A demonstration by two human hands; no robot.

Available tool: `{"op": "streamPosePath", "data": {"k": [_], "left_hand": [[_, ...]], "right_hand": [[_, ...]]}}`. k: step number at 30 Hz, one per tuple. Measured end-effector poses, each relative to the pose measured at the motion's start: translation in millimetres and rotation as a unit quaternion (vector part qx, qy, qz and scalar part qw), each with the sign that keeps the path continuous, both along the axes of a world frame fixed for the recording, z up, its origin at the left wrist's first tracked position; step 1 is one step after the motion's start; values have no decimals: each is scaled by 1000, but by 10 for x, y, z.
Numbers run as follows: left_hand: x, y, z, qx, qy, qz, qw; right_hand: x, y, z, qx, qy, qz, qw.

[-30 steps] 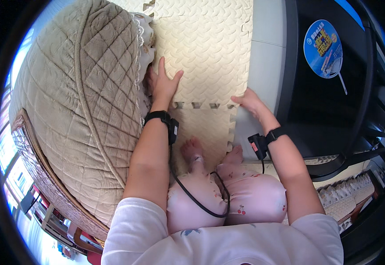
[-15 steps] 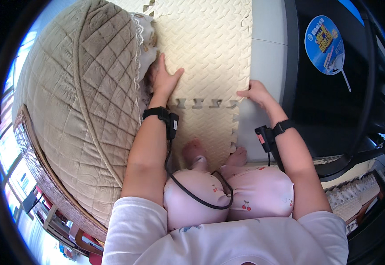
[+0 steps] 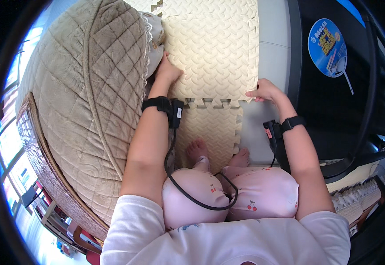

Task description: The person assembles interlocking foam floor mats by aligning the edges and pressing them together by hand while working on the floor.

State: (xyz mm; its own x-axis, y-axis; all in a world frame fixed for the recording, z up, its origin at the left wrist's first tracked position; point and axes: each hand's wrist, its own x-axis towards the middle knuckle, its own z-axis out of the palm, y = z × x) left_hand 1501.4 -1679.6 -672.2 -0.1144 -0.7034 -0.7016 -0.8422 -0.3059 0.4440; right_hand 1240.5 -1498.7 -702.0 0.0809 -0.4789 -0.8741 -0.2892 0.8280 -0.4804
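- Since a second ago both hands have travelled toward 12 o'clock with the far mat: the left hand (image 3: 168, 70) now sits higher along the cushion edge, and the right hand (image 3: 266, 90) has come in from the floor to the mat's near right corner.
- Head view: the left hand lies flat, fingers spread, pressing the far mat (image 3: 210, 48) at its 9 o'clock edge; it grips nothing. The right hand pinches the corner of that mat at 3 o'clock.
- That mat lies on the floor (image 3: 274, 53) at 12 o'clock from the feet (image 3: 197, 150), its toothed near edge meeting the near mat (image 3: 210, 128) underfoot.
- Risk, as I judge it: the teeth look only partly seated, so uneven pressure could leave a ridge or pop the seam open.
- The pinched corner could lift or curl if pulled sideways.
- The quilted cushion (image 3: 82, 97) at 9 o'clock overhangs the mat edge and crowds the left hand; it may block that side from lying flat.
- A black stand (image 3: 329, 115) at 3 o'clock, with a blue fan (image 3: 327, 46) on it, hems in the right side.
- Wrist cables (image 3: 188, 194) trail across the lap and could snag.
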Motion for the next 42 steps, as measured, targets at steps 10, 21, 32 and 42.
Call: {"op": "streamPosePath", "data": {"k": [10, 21, 32, 42], "left_hand": [[77, 80, 29, -21, -64, -109, 992], [3, 362, -3, -50, -143, -153, 976], [-97, 831, 139, -21, -192, -397, 897], [-14, 906, 55, -109, -174, -404, 891]], "right_hand": [[-62, 41, 11, 41, 1, 60, 997], [64, 77, -148, 10, 37, -4, 999], [92, -57, 60, -21, 188, 85, 978], [672, 53, 412, -160, 323, 196, 912]]}}
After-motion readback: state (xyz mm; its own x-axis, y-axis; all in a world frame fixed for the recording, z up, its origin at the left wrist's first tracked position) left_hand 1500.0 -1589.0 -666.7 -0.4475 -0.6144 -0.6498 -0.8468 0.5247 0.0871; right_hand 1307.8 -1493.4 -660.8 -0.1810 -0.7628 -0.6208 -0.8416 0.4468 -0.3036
